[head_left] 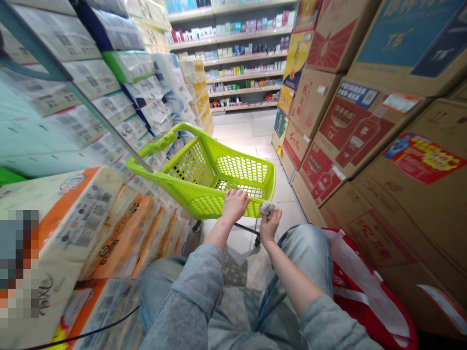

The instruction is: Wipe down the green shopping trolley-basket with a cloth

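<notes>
A lime-green plastic shopping basket cart [204,160] stands on the tiled aisle floor in front of my knees, with nothing visible inside it. My left hand [234,204] is closed over the basket's near rim. My right hand [270,221] is just beside it, fingers closed around a small crumpled grey-white wad [267,208] held against the rim's right end. Both arms wear grey sleeves pushed up the forearms.
Stacked tissue packs [91,214] wall the left side. Cardboard cartons [365,141] are piled high on the right. A red and white bag [361,287] lies by my right leg. Product shelves [248,63] close the far end of the narrow aisle.
</notes>
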The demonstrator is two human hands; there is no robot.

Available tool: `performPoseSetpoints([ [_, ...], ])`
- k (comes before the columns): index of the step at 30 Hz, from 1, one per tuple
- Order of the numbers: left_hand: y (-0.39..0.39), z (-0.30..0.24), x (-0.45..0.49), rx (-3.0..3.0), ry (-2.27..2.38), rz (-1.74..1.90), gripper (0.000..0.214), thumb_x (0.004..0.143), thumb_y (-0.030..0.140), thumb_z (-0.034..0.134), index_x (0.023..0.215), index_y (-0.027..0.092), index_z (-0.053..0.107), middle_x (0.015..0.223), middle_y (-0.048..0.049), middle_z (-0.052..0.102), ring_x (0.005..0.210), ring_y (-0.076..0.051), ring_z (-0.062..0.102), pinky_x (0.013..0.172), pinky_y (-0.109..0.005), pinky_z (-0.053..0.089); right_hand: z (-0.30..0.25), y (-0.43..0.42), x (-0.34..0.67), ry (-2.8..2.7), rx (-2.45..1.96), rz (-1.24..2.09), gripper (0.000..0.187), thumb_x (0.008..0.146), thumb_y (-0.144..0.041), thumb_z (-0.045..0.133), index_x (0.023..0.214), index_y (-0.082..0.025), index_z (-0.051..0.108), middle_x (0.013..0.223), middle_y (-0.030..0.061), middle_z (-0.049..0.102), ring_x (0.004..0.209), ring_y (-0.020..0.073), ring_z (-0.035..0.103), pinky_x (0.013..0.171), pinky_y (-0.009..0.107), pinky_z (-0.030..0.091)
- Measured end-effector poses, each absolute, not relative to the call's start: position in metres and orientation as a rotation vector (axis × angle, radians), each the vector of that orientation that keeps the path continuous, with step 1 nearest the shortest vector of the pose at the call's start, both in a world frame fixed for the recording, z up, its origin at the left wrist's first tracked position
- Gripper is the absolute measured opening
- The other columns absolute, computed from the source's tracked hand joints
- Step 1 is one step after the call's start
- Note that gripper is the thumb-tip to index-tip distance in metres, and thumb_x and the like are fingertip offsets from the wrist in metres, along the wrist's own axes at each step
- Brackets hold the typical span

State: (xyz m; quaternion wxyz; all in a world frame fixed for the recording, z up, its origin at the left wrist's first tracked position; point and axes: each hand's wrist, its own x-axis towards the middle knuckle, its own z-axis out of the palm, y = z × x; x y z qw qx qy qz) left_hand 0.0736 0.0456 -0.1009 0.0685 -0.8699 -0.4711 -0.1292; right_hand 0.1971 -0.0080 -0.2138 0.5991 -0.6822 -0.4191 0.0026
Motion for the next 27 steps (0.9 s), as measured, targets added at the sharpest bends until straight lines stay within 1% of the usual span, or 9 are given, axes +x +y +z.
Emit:
performPoseSetpoints([
  [3, 0.045, -0.101, 0.074, -2.613, -1.433, -0.381, 0.027, 0.095, 0.039, 0.037, 0.097, 0.022, 0.058, 0.100, -0.0064, 0.062, 0.099, -0.024, 0.050, 0.094, -0.041, 0.030, -0.237, -0.007, 0.189, -0.949, -1.637, 0.036, 0.019, 0.085, -0.023, 0.038, 0.099, -0.019, 0.049, 0.099, 0.0100, 0.050, 0.094, 0.0221, 0.053, 0.085, 0.036, 0.044],
  [7, 0.043, -0.101, 0.073, -2.621, -1.435, -0.380, 0.027, 0.095, 0.040, 0.037, 0.097, 0.022, 0.057, 0.099, -0.0060, 0.061, 0.099, -0.023, 0.050, 0.094, -0.040, 0.030, -0.271, -0.005, 0.183, -0.920, -1.698, 0.088, 0.016, 0.079, -0.025, 0.040, 0.090, -0.020, 0.049, 0.084, 0.0044, 0.050, 0.079, 0.0190, 0.051, 0.074, 0.032, 0.044],
  [11, 0.043, -0.103, 0.072, -2.636, -1.417, -0.402, 0.026, 0.094, 0.040, 0.039, 0.097, 0.022, 0.058, 0.099, -0.0051, 0.062, 0.100, -0.023, 0.050, 0.097, -0.041, 0.030, -0.280, -0.006, 0.191, -0.945, -1.704, 0.128, 0.013, 0.075, -0.029, 0.044, 0.082, -0.020, 0.050, 0.075, 0.0016, 0.049, 0.072, 0.0176, 0.049, 0.068, 0.029, 0.043],
  [13, 0.045, -0.104, 0.072, -2.651, -1.423, -0.413, 0.026, 0.094, 0.039, 0.039, 0.097, 0.022, 0.058, 0.100, -0.0052, 0.062, 0.100, -0.023, 0.050, 0.097, -0.042, 0.030, -0.270, -0.012, 0.199, -1.006, -1.698, 0.158, 0.014, 0.075, -0.029, 0.046, 0.083, -0.020, 0.052, 0.076, 0.0024, 0.051, 0.073, 0.0184, 0.050, 0.069, 0.030, 0.044],
  [16, 0.048, -0.104, 0.072, -2.696, -1.425, -0.446, 0.026, 0.094, 0.036, 0.038, 0.103, 0.024, 0.059, 0.103, -0.0050, 0.063, 0.103, -0.023, 0.051, 0.097, -0.042, 0.031, -0.237, -0.026, 0.209, -1.108, -1.634, 0.121, 0.019, 0.079, -0.028, 0.048, 0.093, -0.019, 0.055, 0.087, 0.0065, 0.055, 0.083, 0.0209, 0.053, 0.075, 0.034, 0.045],
  [19, 0.048, -0.105, 0.071, -2.750, -1.404, -0.484, 0.031, 0.091, 0.029, 0.042, 0.120, 0.026, 0.054, 0.112, -0.0046, 0.062, 0.108, -0.023, 0.051, 0.101, -0.042, 0.030, -0.195, -0.031, 0.214, -1.264, -1.516, -0.079, 0.025, 0.085, -0.028, 0.048, 0.107, -0.019, 0.054, 0.102, 0.0100, 0.055, 0.097, 0.0234, 0.052, 0.085, 0.039, 0.044],
  [22, 0.048, -0.105, 0.070, -2.797, -1.384, -0.513, 0.045, 0.086, 0.021, 0.046, 0.130, 0.022, 0.046, 0.125, -0.0071, 0.059, 0.115, -0.023, 0.049, 0.105, -0.043, 0.029, -0.162, -0.019, 0.219, -1.555, -1.563, -0.269, 0.033, 0.087, -0.024, 0.049, 0.120, -0.020, 0.054, 0.116, 0.0126, 0.057, 0.109, 0.0252, 0.049, 0.094, 0.041, 0.037],
  [24, 0.049, -0.104, 0.067, -2.841, -1.363, -0.542, 0.051, 0.084, 0.020, 0.046, 0.135, 0.019, 0.042, 0.131, -0.0092, 0.056, 0.120, -0.022, 0.047, 0.106, -0.042, 0.030, -0.150, -0.008, 0.224, -1.752, -1.621, -0.346, 0.036, 0.088, -0.020, 0.050, 0.123, -0.021, 0.054, 0.113, 0.0117, 0.061, 0.106, 0.0241, 0.051, 0.097, 0.041, 0.032],
  [27, 0.052, -0.100, 0.054, -2.860, -1.304, -0.581, 0.053, 0.085, 0.018, 0.045, 0.138, 0.015, 0.038, 0.139, -0.0103, 0.049, 0.130, -0.019, 0.041, 0.111, -0.038, 0.029, -0.147, 0.005, 0.234, -1.916, -1.645, -0.430, 0.032, 0.088, -0.019, 0.051, 0.120, -0.019, 0.058, 0.100, 0.0097, 0.066, 0.095, 0.0215, 0.054, 0.100, 0.040, 0.027],
])
